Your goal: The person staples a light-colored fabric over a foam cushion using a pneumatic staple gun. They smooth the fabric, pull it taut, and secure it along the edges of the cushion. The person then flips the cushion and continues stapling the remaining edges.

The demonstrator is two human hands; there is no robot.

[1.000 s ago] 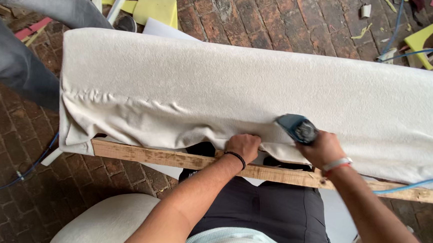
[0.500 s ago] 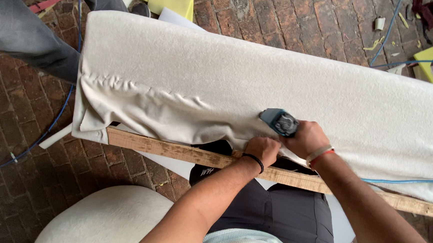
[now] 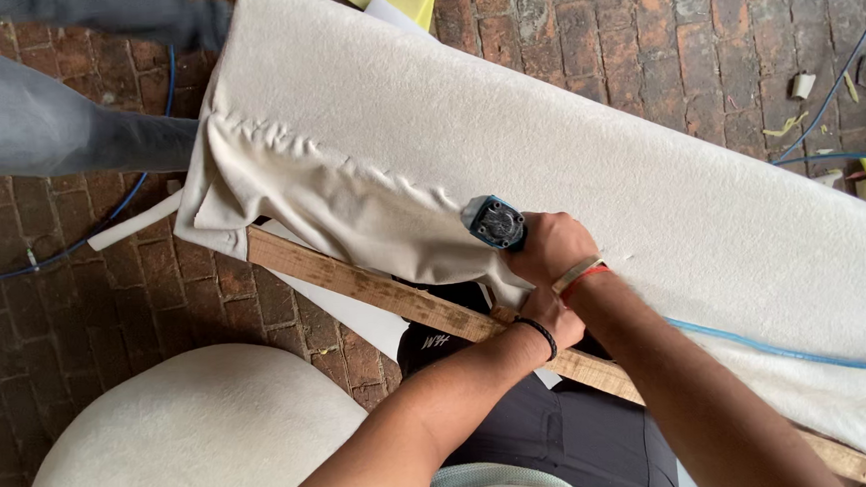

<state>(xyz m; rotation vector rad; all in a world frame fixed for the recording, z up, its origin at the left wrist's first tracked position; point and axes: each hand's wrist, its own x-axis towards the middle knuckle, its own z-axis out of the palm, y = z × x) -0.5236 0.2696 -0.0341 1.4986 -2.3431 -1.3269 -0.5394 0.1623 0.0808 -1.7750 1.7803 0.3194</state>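
Right now my right hand point(image 3: 545, 247) is wrapped tight around a blue-capped staple gun point(image 3: 494, 222), pressed onto the cream fabric point(image 3: 506, 129) above the wooden rail point(image 3: 376, 292). My left hand point(image 3: 555, 318) sits underneath, mostly hidden by the right wrist, so I cannot tell what its fingers grasp. A blue hose point(image 3: 780, 351) trails right. Beyond lie a brick floor point(image 3: 87, 315), a pale round cushion point(image 3: 185, 439), and someone's grey-trousered leg point(image 3: 35, 122), cut off at the top left.
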